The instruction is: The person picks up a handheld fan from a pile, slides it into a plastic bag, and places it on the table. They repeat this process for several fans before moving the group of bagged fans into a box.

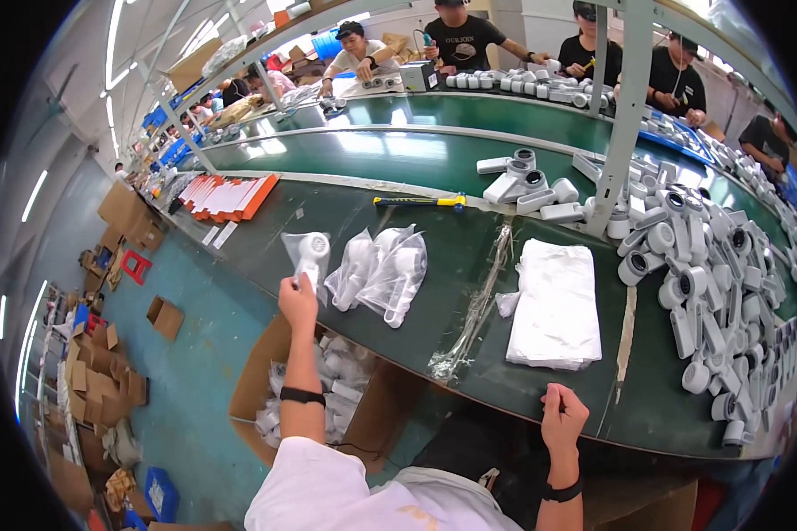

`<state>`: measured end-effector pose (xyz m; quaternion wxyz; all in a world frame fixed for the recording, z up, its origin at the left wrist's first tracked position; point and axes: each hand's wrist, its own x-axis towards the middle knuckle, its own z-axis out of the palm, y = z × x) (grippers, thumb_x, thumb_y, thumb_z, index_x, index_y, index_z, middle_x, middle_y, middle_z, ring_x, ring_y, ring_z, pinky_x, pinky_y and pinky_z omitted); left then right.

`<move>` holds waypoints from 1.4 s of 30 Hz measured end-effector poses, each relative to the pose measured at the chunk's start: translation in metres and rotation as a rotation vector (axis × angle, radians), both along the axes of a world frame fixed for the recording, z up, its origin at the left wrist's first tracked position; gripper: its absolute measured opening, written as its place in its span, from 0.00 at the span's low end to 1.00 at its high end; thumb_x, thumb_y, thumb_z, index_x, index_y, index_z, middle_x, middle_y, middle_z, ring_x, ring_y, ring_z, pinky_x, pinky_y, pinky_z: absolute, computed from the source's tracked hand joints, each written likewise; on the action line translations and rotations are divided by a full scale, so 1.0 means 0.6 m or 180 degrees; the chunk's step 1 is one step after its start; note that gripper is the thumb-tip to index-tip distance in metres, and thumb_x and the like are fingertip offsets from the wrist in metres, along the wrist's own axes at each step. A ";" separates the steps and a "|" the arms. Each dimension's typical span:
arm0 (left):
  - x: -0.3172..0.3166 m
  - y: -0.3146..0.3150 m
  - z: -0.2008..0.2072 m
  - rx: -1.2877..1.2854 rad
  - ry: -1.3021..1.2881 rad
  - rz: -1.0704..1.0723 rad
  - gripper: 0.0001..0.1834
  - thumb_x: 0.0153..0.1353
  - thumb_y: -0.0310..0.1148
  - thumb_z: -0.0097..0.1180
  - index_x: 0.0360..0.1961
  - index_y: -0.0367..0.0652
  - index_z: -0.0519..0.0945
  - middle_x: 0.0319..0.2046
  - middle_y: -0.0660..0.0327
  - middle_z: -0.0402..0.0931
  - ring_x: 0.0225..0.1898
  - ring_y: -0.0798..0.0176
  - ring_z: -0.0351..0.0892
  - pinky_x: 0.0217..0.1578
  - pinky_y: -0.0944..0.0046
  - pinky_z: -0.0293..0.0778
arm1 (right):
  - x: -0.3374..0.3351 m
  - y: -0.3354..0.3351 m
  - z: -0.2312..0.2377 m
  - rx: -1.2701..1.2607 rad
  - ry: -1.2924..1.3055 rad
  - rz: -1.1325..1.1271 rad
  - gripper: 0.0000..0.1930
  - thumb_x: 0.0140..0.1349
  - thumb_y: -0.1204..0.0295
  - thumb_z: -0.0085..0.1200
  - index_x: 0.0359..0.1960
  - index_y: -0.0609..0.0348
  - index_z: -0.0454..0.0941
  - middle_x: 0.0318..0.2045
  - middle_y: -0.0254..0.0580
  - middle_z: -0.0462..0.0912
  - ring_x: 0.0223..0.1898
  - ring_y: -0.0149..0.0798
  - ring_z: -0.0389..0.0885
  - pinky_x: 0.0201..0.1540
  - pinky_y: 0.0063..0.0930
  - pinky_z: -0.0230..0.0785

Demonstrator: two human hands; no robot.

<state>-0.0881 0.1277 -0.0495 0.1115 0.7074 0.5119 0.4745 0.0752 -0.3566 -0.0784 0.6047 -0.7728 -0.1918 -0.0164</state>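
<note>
My left hand [298, 305] is closed round the handle of a white, round-headed handheld device in a clear plastic bag [313, 252], held over the near edge of the green worktable. Just right of it lie more bagged devices of the same kind [397, 270], their clear bags overlapping. My right hand [564, 414] is curled closed at the table's front edge, and nothing shows in its fingers. In front of that hand lies a stack of flat, whitish plastic bags [553, 305]. Loose, unbagged white and grey devices [695, 283] form a large heap at the right.
A yellow-and-black hammer-like tool [419, 202] lies behind the bagged devices. Orange-and-white flat boxes [228, 196] are at the far left. An open carton [257, 389] below holds bagged pieces. A metal post [624, 115] rises beside the heap. Several people work across the conveyor [354, 146].
</note>
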 end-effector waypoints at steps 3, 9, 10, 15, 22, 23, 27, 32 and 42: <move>0.006 0.008 -0.048 0.0225 0.0342 -0.0138 0.19 0.61 0.45 0.57 0.35 0.35 0.77 0.30 0.48 0.78 0.34 0.44 0.78 0.38 0.51 0.72 | 0.001 -0.001 -0.004 -0.0070 0.0106 0.0004 0.07 0.63 0.73 0.54 0.34 0.66 0.81 0.21 0.38 0.80 0.22 0.27 0.75 0.27 0.21 0.67; -0.018 0.019 -0.046 -0.0552 -0.0345 -0.0216 0.17 0.61 0.40 0.55 0.40 0.36 0.79 0.32 0.55 0.79 0.34 0.57 0.78 0.38 0.58 0.73 | 0.000 -0.002 -0.010 -0.0085 -0.0232 0.0000 0.09 0.65 0.72 0.53 0.35 0.65 0.81 0.20 0.35 0.79 0.20 0.24 0.72 0.23 0.19 0.63; -0.030 0.026 -0.035 -0.0894 -0.0862 -0.0191 0.16 0.61 0.38 0.56 0.41 0.35 0.78 0.36 0.55 0.80 0.37 0.60 0.78 0.40 0.61 0.73 | 0.000 -0.002 -0.010 -0.0098 -0.0253 -0.0011 0.09 0.65 0.72 0.53 0.35 0.66 0.81 0.21 0.35 0.79 0.20 0.24 0.72 0.24 0.19 0.63; -0.037 0.023 -0.018 -0.1505 -0.0512 -0.1560 0.30 0.51 0.27 0.63 0.58 0.39 0.73 0.46 0.59 0.78 0.36 0.67 0.77 0.42 0.67 0.73 | 0.003 -0.001 -0.010 -0.0076 -0.0242 -0.0025 0.09 0.65 0.72 0.53 0.35 0.66 0.81 0.21 0.35 0.80 0.21 0.24 0.73 0.24 0.19 0.64; -0.010 0.044 -0.013 -0.1177 0.0157 -0.1257 0.17 0.55 0.33 0.63 0.44 0.36 0.81 0.32 0.57 0.83 0.32 0.64 0.80 0.37 0.65 0.74 | -0.001 -0.002 -0.009 -0.0133 -0.0250 0.0017 0.08 0.64 0.73 0.54 0.34 0.67 0.80 0.22 0.38 0.80 0.23 0.27 0.75 0.27 0.21 0.67; -0.006 0.044 -0.013 -0.0840 0.0205 -0.1010 0.15 0.56 0.34 0.61 0.42 0.36 0.82 0.30 0.55 0.83 0.31 0.61 0.82 0.36 0.63 0.74 | 0.001 -0.003 -0.011 -0.0110 -0.0356 0.0019 0.09 0.65 0.72 0.53 0.35 0.66 0.80 0.22 0.36 0.80 0.22 0.24 0.73 0.25 0.19 0.65; -0.017 0.043 -0.012 -0.0341 0.0391 -0.0669 0.13 0.61 0.35 0.56 0.40 0.38 0.82 0.31 0.50 0.82 0.34 0.54 0.83 0.37 0.58 0.75 | 0.001 -0.004 -0.007 -0.0121 -0.0321 -0.0002 0.09 0.65 0.72 0.53 0.35 0.67 0.80 0.22 0.37 0.80 0.22 0.25 0.74 0.26 0.19 0.65; -0.052 0.053 -0.020 -0.0236 0.0323 -0.0520 0.12 0.61 0.32 0.54 0.41 0.38 0.82 0.33 0.51 0.83 0.33 0.55 0.83 0.37 0.59 0.75 | 0.000 0.001 -0.001 -0.0126 -0.0517 0.0019 0.06 0.63 0.75 0.54 0.33 0.66 0.80 0.22 0.42 0.79 0.22 0.32 0.76 0.27 0.23 0.67; -0.074 0.080 -0.022 -0.0656 0.0092 -0.0800 0.13 0.56 0.30 0.56 0.41 0.38 0.82 0.33 0.52 0.82 0.34 0.58 0.82 0.40 0.62 0.76 | -0.007 -0.001 0.006 -0.0193 -0.0502 0.0066 0.07 0.64 0.74 0.53 0.34 0.67 0.80 0.22 0.40 0.80 0.24 0.31 0.78 0.29 0.23 0.69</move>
